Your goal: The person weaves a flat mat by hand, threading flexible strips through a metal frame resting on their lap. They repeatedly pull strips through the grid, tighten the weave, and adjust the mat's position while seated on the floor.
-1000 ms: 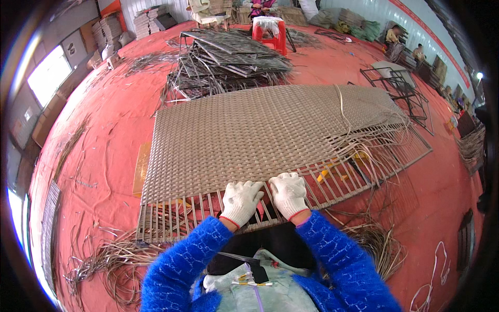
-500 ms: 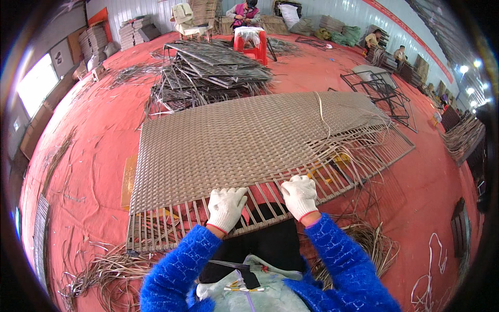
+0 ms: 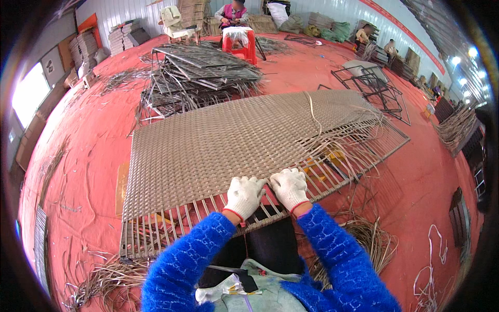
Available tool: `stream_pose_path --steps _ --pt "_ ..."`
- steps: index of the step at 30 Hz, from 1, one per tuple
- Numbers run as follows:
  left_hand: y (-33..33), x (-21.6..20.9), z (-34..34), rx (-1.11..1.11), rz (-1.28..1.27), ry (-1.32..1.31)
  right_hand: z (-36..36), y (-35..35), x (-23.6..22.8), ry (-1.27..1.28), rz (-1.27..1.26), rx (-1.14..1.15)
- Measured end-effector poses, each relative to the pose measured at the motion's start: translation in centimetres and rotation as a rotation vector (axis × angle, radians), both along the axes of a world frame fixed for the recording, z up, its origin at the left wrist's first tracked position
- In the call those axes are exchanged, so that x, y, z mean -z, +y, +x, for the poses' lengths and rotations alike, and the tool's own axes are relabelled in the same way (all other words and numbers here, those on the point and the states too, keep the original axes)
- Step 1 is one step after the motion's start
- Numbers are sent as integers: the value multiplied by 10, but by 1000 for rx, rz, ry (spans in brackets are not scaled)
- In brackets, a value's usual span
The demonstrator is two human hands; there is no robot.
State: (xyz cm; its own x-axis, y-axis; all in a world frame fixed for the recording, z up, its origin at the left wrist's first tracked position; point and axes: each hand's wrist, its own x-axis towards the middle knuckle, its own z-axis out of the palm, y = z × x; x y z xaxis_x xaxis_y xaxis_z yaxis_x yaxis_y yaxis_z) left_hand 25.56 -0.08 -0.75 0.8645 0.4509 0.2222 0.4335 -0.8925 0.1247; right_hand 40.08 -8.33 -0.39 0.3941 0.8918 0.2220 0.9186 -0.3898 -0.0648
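Note:
A large brown wicker panel [image 3: 223, 148] lies slanting in front of me, woven flat strips over a metal frame. Its near side still shows bare parallel bars [image 3: 171, 221]. Both my hands wear white knit gloves with red cuffs. My left hand [image 3: 244, 196] is closed at the near edge of the weave. Close beside it on the right, my right hand [image 3: 289, 187] is curled over the same edge. The fingers hide exactly which strip they grip. Loose strip ends [image 3: 348, 140] fan out over the panel's right part, and one pale strip [image 3: 313, 112] lies across the weave.
Beyond the panel stands a pile of dark frames [image 3: 202, 73], with a red stool [image 3: 241, 47] and a seated person [image 3: 232, 14] behind it. Bare black frames [image 3: 371, 86] lie at the right. Heaps of loose strips [image 3: 112, 281] lie on the red floor by my legs.
My left hand has moved right along the weave edge and my right hand slightly left, so they are closer together. The whole view has shifted a little; the panel appears slightly further left.

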Motion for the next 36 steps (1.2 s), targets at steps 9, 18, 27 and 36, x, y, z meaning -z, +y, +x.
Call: stream_pose_path --steps 9,18,27,36 --pt "0 2 -4 -6 -97 -29 66 -22 9 24 479 -84" --pt "0 -5 -3 -8 -115 11 74 -27 20 -165 113 31" --pt "-6 -7 -23 24 -148 -169 103 -12 17 -102 316 303" --pt "-11 -40 -160 -21 -184 -211 118 -24 23 -123 265 80"
